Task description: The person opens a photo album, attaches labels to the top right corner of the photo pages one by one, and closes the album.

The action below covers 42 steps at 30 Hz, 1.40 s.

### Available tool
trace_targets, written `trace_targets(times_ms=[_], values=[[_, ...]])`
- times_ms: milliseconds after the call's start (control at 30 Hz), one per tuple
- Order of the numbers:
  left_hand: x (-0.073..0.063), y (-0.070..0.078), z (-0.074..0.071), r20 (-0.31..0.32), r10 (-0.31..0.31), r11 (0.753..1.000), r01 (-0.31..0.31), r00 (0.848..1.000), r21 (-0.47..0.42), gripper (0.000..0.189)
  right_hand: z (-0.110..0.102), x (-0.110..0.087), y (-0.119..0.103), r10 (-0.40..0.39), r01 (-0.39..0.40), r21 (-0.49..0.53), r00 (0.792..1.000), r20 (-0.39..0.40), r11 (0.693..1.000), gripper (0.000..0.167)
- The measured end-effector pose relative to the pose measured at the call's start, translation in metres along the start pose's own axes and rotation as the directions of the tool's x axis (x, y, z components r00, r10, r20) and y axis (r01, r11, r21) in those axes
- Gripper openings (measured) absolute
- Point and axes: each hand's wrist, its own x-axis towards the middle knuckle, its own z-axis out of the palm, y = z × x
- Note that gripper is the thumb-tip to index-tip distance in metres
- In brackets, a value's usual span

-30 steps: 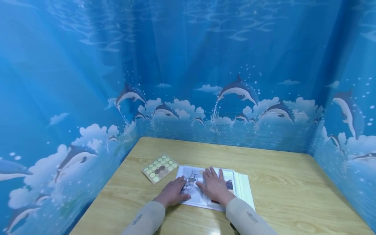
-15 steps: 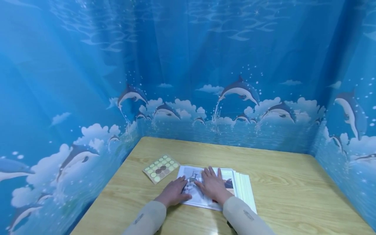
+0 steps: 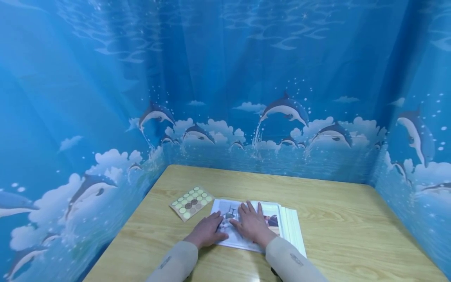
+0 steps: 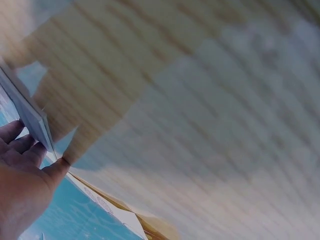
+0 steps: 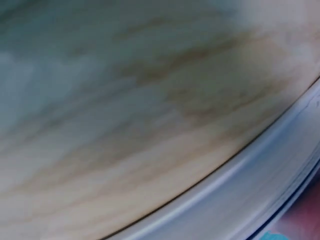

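Note:
A book with white pages and printed pictures [image 3: 243, 243] lies on the wooden table in the head view, with layered page edges at its right side. My right hand [image 3: 253, 226] rests flat on the page, fingers spread and pointing away from me. At the book's left edge, my left hand [image 3: 208, 231] touches the page with straight fingers, its thumb pointing to the right. In the left wrist view, the left hand [image 4: 22, 175] lies along the book's edge [image 4: 30, 117], thumb tip at the tabletop. The right wrist view shows mostly wood and the blurred page edges [image 5: 225, 195].
A sheet of round pale-green stickers [image 3: 183, 201], a couple of them dark brown, lies left of the book. The wooden table [image 3: 338, 211] extends to the right and behind. Blue curtains with dolphins [image 3: 225, 98] hang around the table's far and side edges.
My right hand has slid slightly left across the page, showing more of the picture at its right. The left hand and the sticker sheet stay in place.

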Motion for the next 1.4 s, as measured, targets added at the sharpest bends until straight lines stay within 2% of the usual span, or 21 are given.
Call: trace_targets(times_ms=[333,700,1033,1400], values=[[-0.002,0.002,-0.003,-0.008,0.004,1.000,-0.004,1.000,0.000,0.071,-0.003,-0.004,0.008,0.019,-0.018,-0.018,1.000,0.009,1.000,0.069],[0.002,0.003,-0.004,0.004,-0.025,1.000,0.025,1.000,0.008,0.072,-0.004,-0.007,0.012,0.005,-0.004,-0.043,1.000,0.014,0.999,0.071],[0.005,0.003,-0.003,-0.005,-0.037,0.999,0.037,0.999,-0.004,0.073,-0.003,-0.009,0.013,0.024,-0.024,-0.045,1.000,0.009,0.999,0.071],[0.004,-0.001,-0.006,0.006,-0.079,0.994,0.079,0.997,-0.075,0.067,-0.011,-0.017,0.015,0.032,-0.032,0.000,0.999,0.012,0.999,0.070]])
